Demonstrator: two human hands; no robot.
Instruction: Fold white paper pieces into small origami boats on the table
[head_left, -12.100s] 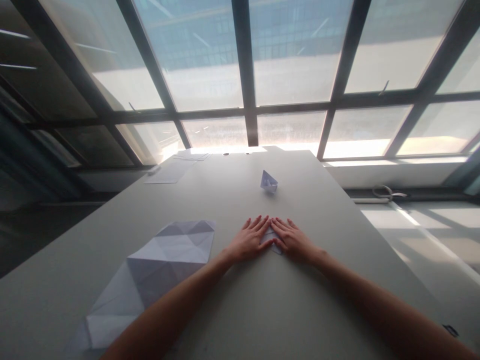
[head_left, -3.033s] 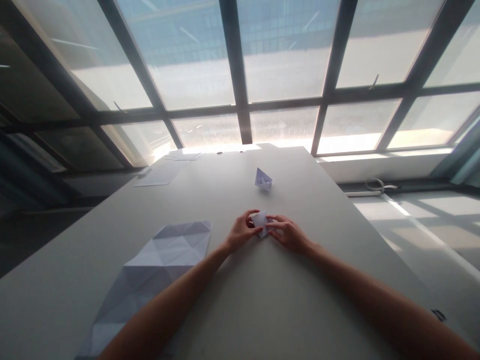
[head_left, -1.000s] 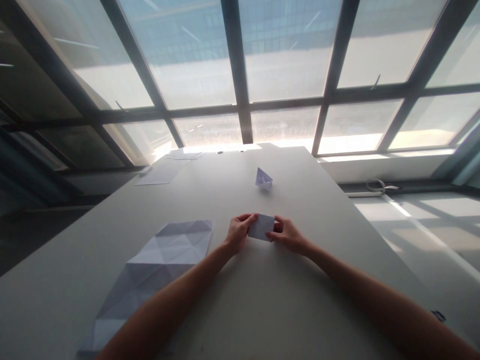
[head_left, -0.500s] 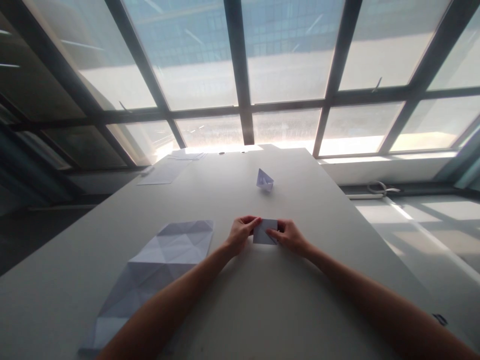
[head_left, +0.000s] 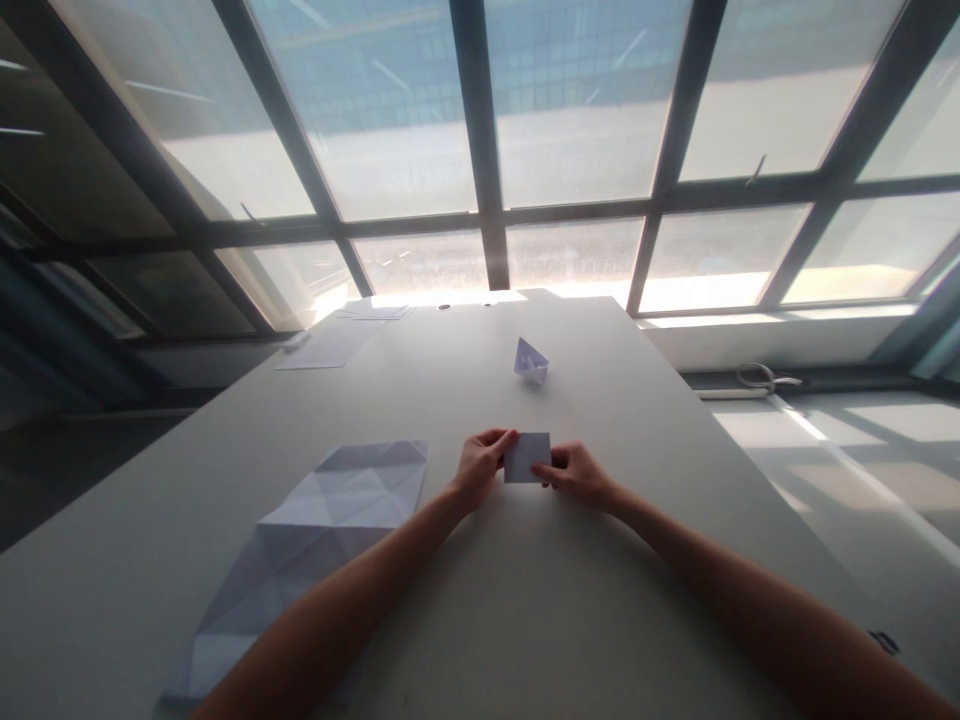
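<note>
A small folded paper square (head_left: 527,458) is held up between both hands over the table. My left hand (head_left: 481,462) pinches its left edge, thumb on the near face. On the opposite side, my right hand (head_left: 576,474) grips the lower right edge between thumb and fingers. Beyond the hands stands a folded paper boat (head_left: 531,362). A large creased sheet of paper (head_left: 341,497) lies to the left, partly covered by my left forearm.
The white table (head_left: 600,610) reaches to the windows. Flat sheets of paper (head_left: 330,347) lie at its far left. A coiled cable (head_left: 757,377) sits by the wall on the right, and a small dark item (head_left: 885,641) is near the table's right edge.
The paper square has shifted slightly up and left. My right thumb has slid down toward its lower right corner, showing more of its face. The boat and the sheets stay put.
</note>
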